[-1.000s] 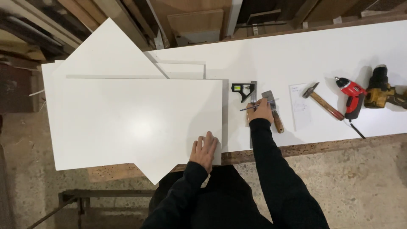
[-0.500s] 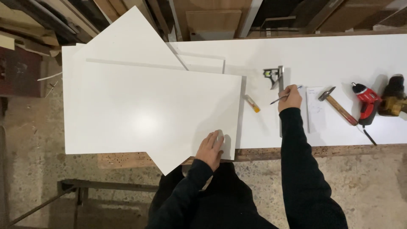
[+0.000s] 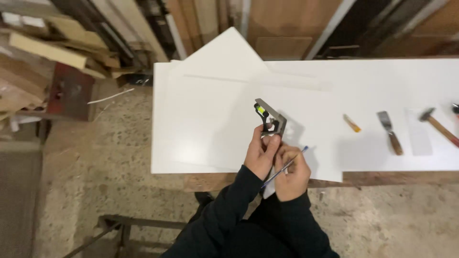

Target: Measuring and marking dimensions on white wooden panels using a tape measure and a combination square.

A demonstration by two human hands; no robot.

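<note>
Workbench: a long white-topped bench (image 3: 382, 81) runs across the frame, its wooden front edge showing below, over a speckled stone floor (image 3: 110, 200).
White panels: several flat white boards (image 3: 205, 119) lie stacked at the bench's left end, one turned at an angle so its corner points toward the back wall.
Timber offcuts: planks and scrap wood (image 3: 52, 52) pile up at far left, beside the bench.
Left hand: the left hand (image 3: 260, 153), sleeved in black, grips the head of a combination square (image 3: 270, 122), fingers wrapped around its lower part.
Right hand: the right hand (image 3: 291, 174) is closed on a thin pencil (image 3: 287, 165), which slants up and to the right; it touches the left hand.
Combination square: held just above the near edge of the top panel, dark metal body with a small green level vial.
Hand tools: a putty knife (image 3: 389, 131) with wooden handle, a hammer (image 3: 437, 125) and a small yellow-orange object (image 3: 352, 123) lie well apart to the right, untouched.
</note>
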